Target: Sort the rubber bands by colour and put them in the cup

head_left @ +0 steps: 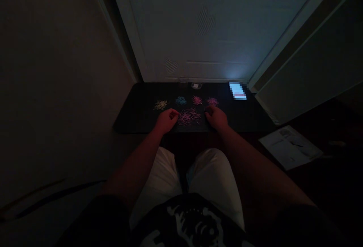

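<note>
The curled left hand point(166, 121) and right hand point(217, 118) flank the purple strips point(189, 117). I cannot tell whether they grip anything.

Thin purplish sticks point(189, 117), loosely heaped

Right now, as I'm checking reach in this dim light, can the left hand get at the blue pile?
Probably yes: the left hand is close to the blue pile, with nothing visible standing between them.
</note>
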A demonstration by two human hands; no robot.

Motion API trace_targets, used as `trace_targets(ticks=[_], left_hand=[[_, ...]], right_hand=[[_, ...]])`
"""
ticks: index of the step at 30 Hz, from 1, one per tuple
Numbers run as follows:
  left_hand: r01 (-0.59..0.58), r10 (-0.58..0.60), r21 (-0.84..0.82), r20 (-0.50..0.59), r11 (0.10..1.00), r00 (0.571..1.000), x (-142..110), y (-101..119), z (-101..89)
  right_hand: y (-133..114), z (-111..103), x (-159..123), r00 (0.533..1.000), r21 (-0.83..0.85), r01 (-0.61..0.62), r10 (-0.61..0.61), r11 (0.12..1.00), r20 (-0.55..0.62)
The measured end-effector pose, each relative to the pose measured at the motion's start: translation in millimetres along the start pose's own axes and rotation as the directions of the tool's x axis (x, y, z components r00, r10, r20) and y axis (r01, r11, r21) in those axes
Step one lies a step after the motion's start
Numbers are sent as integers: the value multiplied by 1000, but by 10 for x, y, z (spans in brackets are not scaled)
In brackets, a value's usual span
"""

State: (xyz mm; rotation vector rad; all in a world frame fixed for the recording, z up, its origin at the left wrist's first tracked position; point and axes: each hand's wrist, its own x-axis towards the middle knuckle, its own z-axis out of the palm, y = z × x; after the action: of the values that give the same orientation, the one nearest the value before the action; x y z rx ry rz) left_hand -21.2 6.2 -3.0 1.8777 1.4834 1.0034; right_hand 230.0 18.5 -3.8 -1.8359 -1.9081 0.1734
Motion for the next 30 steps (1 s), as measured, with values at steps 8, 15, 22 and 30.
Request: trace_targets(ticks=[8, 15, 22, 30], left_hand=[[21, -22, -52, -22, 998, 999, 24, -19, -17], [40, -40, 14, -15, 999, 999, 23, -8, -13], [48, -48, -22, -15, 999, 999, 31, -28, -44], [60, -66, -107, -56, 992, 996, 94, -78, -30]], right_hand=[[-121, 0, 36, 996, -87, -65, 70, 994, 54], [-276, -10, 70, 990, -91, 16, -3, 996, 139], [-313, 48, 93, 994, -99, -47, 56, 994, 95], [-233, 174, 70, 996, 38, 60, -57, 997, -67]])
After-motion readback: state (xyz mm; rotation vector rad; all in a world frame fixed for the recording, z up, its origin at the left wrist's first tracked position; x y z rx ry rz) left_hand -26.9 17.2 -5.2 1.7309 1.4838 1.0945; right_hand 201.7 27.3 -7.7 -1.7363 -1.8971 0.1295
